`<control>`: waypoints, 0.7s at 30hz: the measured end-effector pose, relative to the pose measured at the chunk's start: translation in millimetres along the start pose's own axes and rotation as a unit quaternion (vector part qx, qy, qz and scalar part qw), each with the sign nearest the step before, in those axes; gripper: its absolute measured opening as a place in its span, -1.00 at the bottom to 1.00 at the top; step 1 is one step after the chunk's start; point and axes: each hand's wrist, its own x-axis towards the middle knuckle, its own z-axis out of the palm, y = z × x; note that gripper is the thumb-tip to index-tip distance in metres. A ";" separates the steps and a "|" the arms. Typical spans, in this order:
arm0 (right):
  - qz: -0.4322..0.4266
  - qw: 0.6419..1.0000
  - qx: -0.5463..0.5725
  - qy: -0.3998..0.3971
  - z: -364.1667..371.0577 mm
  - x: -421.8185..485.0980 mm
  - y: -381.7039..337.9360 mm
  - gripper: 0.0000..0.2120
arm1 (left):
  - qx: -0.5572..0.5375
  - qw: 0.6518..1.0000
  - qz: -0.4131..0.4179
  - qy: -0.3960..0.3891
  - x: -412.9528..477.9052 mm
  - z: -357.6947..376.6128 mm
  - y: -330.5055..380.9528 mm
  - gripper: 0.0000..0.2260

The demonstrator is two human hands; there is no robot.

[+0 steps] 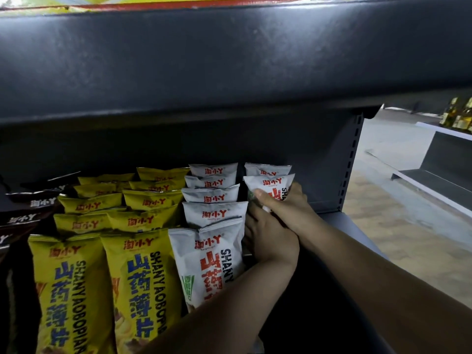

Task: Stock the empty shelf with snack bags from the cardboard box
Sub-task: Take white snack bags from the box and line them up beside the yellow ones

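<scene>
Two bare hands reach into a dark grey metal shelf (339,221) already lined with glossy, crinkled foil snack bags standing upright in rows: the right hand (286,203) is closed around a white pillow-shaped snack bag with red lettering (270,186), holding it upright at the back of the rightmost row, just in front of another white bag (267,169); the left hand (270,241) lies below it with fingers pushed down beside the neighbouring row of white bags (213,215), and whether it grips anything cannot be told. To the left stand two rows of yellow snack bags with blue characters (143,277), printed "SHANYAOBOPIAN", and at the far left edge dark brown bags (25,208). Each bag carries a small red or white logo at its crimped top. A perforated grey upright (351,159) closes the shelf's right end, under a smooth overhanging shelf board (229,60)
</scene>
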 end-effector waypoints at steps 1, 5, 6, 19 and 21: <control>-0.006 1.000 0.024 -0.002 1.1 1.6 1.9 -0.25 | -0.013 1.000 -0.005 -0.002 0.7 0.5 -1.1 -0.44; -0.027 0.995 0.098 -0.017 5.6 5.5 5.2 -0.43 | -0.037 0.999 -0.016 -0.032 3.3 3.5 -7.8 -0.33; -0.033 0.995 0.095 -0.015 6.3 6.1 5.9 -0.46 | -0.034 0.998 -0.026 -0.040 2.2 4.1 -10.0 -0.28; -0.024 0.998 0.063 0.018 15.2 10.4 5.0 -0.53 | -0.048 0.996 -0.075 -0.026 3.0 7.9 -19.1 -0.28; -0.009 0.997 0.073 -0.025 11.1 6.6 6.1 -0.41 | -0.040 0.995 -0.088 -0.021 3.1 8.2 -18.0 -0.29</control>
